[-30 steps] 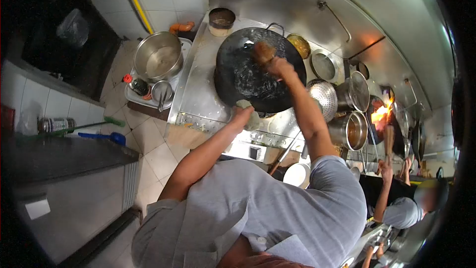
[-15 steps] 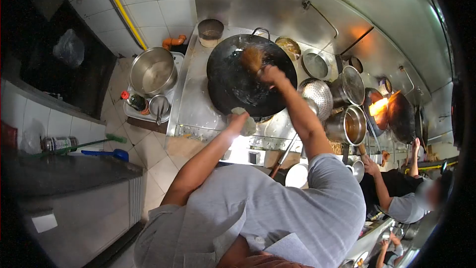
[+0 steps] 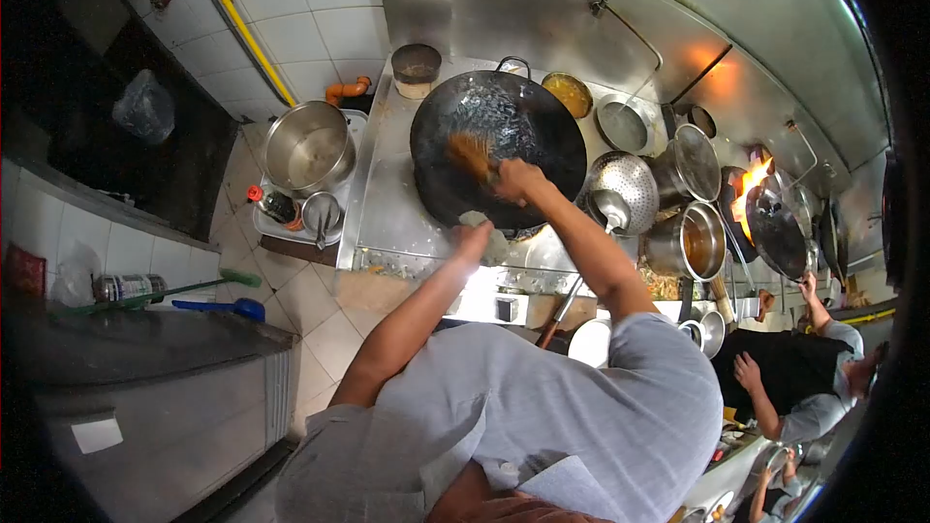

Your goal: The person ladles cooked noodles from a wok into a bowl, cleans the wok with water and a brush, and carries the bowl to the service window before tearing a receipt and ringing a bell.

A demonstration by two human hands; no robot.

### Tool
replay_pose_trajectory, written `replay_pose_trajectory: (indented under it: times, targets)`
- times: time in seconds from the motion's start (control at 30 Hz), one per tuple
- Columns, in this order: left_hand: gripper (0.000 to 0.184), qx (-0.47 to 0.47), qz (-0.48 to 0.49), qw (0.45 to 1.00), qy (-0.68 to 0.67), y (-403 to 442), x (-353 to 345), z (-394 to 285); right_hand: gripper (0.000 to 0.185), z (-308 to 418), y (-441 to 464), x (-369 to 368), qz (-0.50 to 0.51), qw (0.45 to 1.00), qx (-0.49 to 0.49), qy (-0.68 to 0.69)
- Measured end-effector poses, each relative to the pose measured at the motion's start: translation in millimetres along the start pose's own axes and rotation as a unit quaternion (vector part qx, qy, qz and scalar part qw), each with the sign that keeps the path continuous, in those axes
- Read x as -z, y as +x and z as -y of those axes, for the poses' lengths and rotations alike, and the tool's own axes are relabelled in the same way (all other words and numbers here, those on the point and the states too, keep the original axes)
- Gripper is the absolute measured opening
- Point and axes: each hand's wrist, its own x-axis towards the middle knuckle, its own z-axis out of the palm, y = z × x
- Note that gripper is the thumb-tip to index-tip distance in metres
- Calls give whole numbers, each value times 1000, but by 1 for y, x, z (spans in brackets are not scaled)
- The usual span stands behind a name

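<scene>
A large black wok [image 3: 549, 121] with wet, shiny patches sits on the steel stove top in front of me. My right hand [image 3: 518, 181] is closed around a brown bristle wok brush [image 3: 469, 153], whose bristles press against the wok's inner surface left of its middle. At the near rim, my left hand [image 3: 474, 236] grips the wok's edge through a folded greyish cloth [image 3: 497, 249]. The far loop handle of the wok [image 3: 513, 60] stands free. My fingers hide the brush's handle end.
Right of the wok are a perforated strainer [image 3: 630, 176], a ladle [image 3: 609, 206] and a pot of brown liquid [image 3: 699, 240]. A steel pot [image 3: 320, 177] stands left. Farther right, a co-worker's hand [image 3: 808, 285] holds a pan [image 3: 775, 228] beside open flames [image 3: 751, 184].
My right hand has drawn the brush toward me and left within the wok. The left hand stays at the rim with the cloth. The co-worker's pan has tilted and shifted.
</scene>
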Motion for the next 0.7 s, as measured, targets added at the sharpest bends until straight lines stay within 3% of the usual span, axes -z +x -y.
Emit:
replay_pose_trajectory:
  times: [0.1,0.17,0.23,0.27,0.37,0.4,0.43,0.5,0.57,0.63,0.7]
  targets:
    - [87,-16,-12,1000,-8,0,-3,-2,53,-9,-65,26,110,983,-5,-148]
    - [84,-35,-21,999,-12,-3,-3,1,47,-35,-69,49,31,977,-45,-208]
    - [82,-47,-18,999,-2,-6,-1,0,31,-53,-43,74,-30,986,-51,-158]
    - [81,-42,-31,998,26,-8,-2,-7,30,-91,19,47,-82,983,-97,-135]
    - [70,-68,-23,997,32,-23,-1,-17,51,-46,33,39,-38,971,-176,155]
    - [62,-99,-8,995,0,-25,3,-24,59,-67,76,-15,-54,974,-88,200]
    - [62,-101,-1,995,11,-23,9,-22,61,-45,54,-26,-54,966,-78,242]
    - [55,-169,-96,981,0,-14,22,-15,62,-19,-5,-14,58,973,-38,220]
    - [48,-166,-7,982,-92,-64,51,-57,63,-18,-73,-11,19,967,24,252]
    - [46,-121,-1,989,-90,-112,79,-97,61,-19,-136,-25,-51,943,-21,328]
    - [48,-144,19,989,-39,-120,105,-102,61,-24,-179,-64,-164,887,-80,424]
